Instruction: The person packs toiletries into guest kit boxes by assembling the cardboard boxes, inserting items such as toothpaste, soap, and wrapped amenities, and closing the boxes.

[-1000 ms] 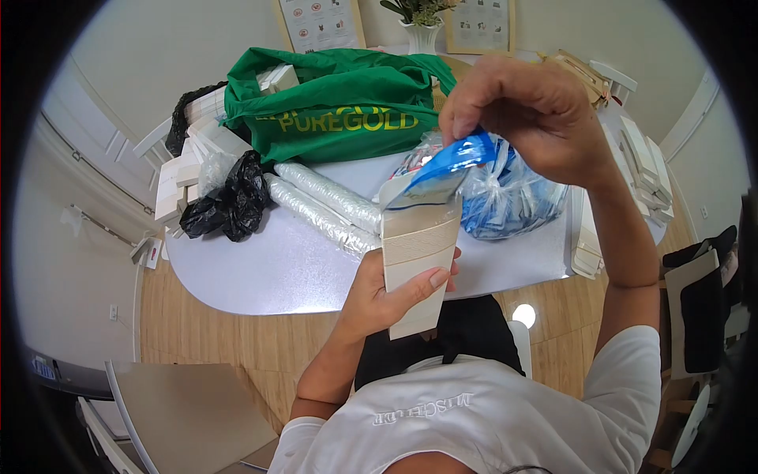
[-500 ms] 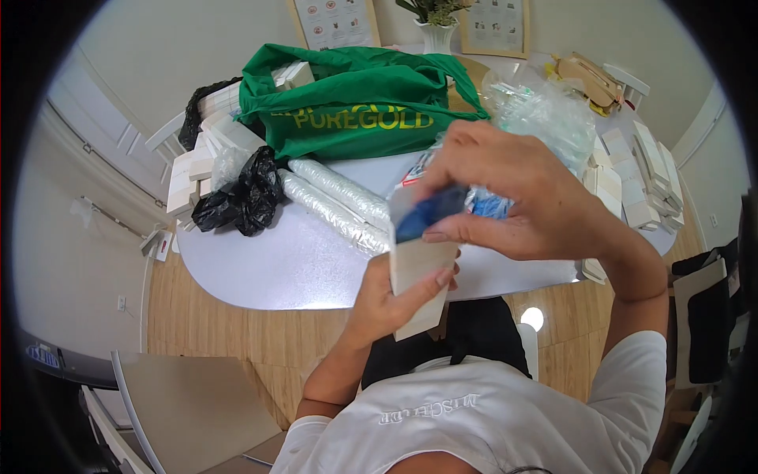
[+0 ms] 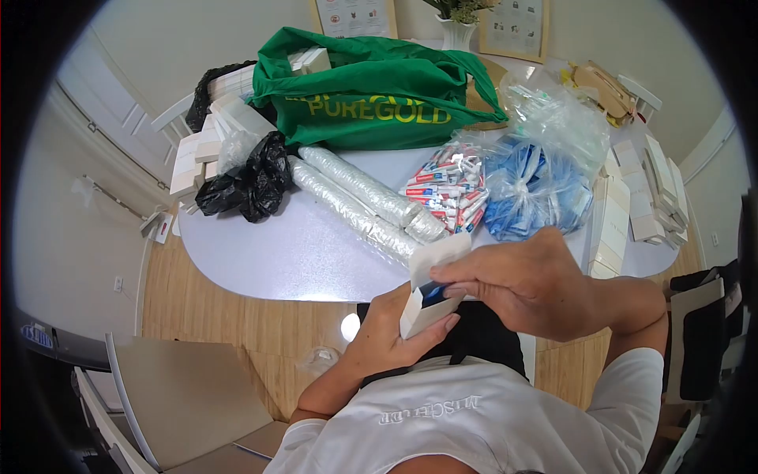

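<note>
My left hand (image 3: 387, 336) is wrapped round a small white cardboard box (image 3: 418, 320), held tilted in front of my body with its flap (image 3: 442, 251) standing up. Inside the box mouth, a dark blue packet (image 3: 432, 295) shows; its exact kind is hard to make out. My right hand (image 3: 533, 288) has its thumb and fingers pressed together at the opening, on the blue packet. Beyond the hands lie a clear bag of small toothpaste tubes (image 3: 448, 189) and a clear bag of blue packets (image 3: 537, 189).
Two rolls of clear bubble wrap (image 3: 355, 205) lie across the white table (image 3: 260, 268). A green cloth bag (image 3: 363, 95) holds white boxes. Black plastic (image 3: 253, 182) sits at the left, and stacks of white boxes (image 3: 612, 225) stand at the right.
The right hand has come down, and the blue packet has moved deeper into the box. The box is lower and tilted more towards me. The bags behind are now uncovered.
</note>
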Available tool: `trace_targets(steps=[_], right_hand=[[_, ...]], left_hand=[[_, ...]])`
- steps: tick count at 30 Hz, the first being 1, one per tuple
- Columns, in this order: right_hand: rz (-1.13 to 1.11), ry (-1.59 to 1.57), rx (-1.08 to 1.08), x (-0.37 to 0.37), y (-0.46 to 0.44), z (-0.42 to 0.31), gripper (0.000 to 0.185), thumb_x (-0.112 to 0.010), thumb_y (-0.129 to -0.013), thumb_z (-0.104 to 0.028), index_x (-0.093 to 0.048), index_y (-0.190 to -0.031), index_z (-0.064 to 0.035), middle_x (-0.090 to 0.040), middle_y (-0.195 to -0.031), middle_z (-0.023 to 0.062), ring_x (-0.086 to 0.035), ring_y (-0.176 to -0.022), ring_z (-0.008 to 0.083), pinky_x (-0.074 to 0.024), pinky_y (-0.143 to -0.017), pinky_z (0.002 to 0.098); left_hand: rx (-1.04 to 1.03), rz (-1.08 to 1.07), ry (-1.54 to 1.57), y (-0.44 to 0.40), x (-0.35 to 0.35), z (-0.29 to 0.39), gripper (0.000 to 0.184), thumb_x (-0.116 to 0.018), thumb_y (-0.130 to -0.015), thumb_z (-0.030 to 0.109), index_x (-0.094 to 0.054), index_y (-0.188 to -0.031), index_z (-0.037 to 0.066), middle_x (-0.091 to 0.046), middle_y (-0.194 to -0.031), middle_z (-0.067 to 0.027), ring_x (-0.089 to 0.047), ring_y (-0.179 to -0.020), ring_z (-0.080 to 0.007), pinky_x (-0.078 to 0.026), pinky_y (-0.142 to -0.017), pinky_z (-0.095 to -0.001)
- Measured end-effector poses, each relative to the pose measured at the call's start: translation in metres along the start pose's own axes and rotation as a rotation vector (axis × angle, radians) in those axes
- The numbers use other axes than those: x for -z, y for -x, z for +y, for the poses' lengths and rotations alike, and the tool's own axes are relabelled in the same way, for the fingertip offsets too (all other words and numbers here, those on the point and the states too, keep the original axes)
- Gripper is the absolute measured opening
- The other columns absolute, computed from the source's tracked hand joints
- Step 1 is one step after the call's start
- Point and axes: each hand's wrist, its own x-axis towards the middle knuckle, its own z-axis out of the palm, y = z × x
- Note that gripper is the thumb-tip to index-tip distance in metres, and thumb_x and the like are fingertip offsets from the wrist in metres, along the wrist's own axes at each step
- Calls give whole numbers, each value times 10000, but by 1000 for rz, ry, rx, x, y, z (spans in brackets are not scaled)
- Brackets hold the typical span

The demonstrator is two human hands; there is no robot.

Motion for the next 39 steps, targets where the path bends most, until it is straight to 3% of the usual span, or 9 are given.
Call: trace_targets(steps=[3, 10, 14, 15, 16, 18, 20, 25, 39], right_hand=[[-92, -327, -254, -5, 4, -5, 165, -693, -801, -153, -589, -917, -98, -674, -828, 33, -659, -700, 197, -461, -521, 287], [-495, -73, -89, -12, 0, 7, 176, -534, -889, -221, -543, -851, -49, -618, -732, 115, -614, -702, 333, -456, -666, 430], [-306, -372, 28, 9, -14, 22, 196, -656, -844, -229, -653, -953, -66, -678, -876, 71, -630, -598, 164, -462, -515, 310], [-494, -567, -429, 39, -33, 9, 227, -562, -890, -204, -654, -945, -5, -683, -885, 124, -627, -527, 184, -506, -547, 298], [-238, -651, -310, 38, -36, 37, 211, -576, -882, -182, -669, -941, -2, -690, -850, 89, -571, -414, 138, -483, -468, 251], [38, -207, -365, 44, -53, 91, 192, -607, -848, -156, -685, -942, -9, -688, -793, 84, -607, -484, 151, -481, -487, 271], [-9, 252, -255, 37, -55, 191, 114, -591, -812, -52, -679, -857, 6, -675, -748, 65, -579, -503, 115, -447, -489, 248], [-364, 173, -525, 10, -59, 238, 127, -609, -751, -62, -703, -833, -36, -663, -696, 104, -622, -641, 190, -489, -590, 326], [-246, 453, -253, -16, -51, 258, 91, -619, -735, -145, -637, -761, -60, -641, -766, 130, -631, -767, 319, -494, -677, 407]], left_hand=[[-79, -15, -128, 3, 7, 1, 378, -691, -775, 113, -567, -1103, -29, -640, -876, -156, -642, -768, -234, -482, -699, -314], [-24, -59, -183, 2, 3, 5, 444, -688, -779, 111, -542, -1165, -53, -641, -931, -174, -641, -830, -220, -483, -737, -301], [-106, 17, -79, -1, 1, -12, 382, -669, -801, 91, -559, -1135, -61, -654, -933, -152, -638, -831, -182, -488, -744, -283], [8, 37, 67, -2, 1, -14, 336, -656, -813, 78, -572, -1107, -60, -659, -920, -137, -637, -821, -169, -491, -741, -277], [122, 57, 211, -2, 1, -16, 290, -642, -824, 65, -584, -1080, -58, -663, -908, -123, -637, -812, -157, -495, -738, -272], [98, 41, 212, -4, 2, -17, 294, -623, -827, 38, -567, -1095, -68, -650, -942, -146, -641, -824, -192, -509, -741, -305], [71, 20, 211, -4, 1, -15, 299, -604, -831, 11, -549, -1111, -78, -638, -976, -169, -645, -836, -227, -523, -744, -338], [24, 75, 255, -5, -2, -11, 228, -625, -831, 41, -601, -1037, -54, -667, -893, -106, -640, -815, -152, -504, -734, -275], [46, 104, 285, -5, 1, -15, 226, -621, -838, 35, -595, -1042, -58, -657, -908, -103, -638, -792, -146, -508, -728, -269]])
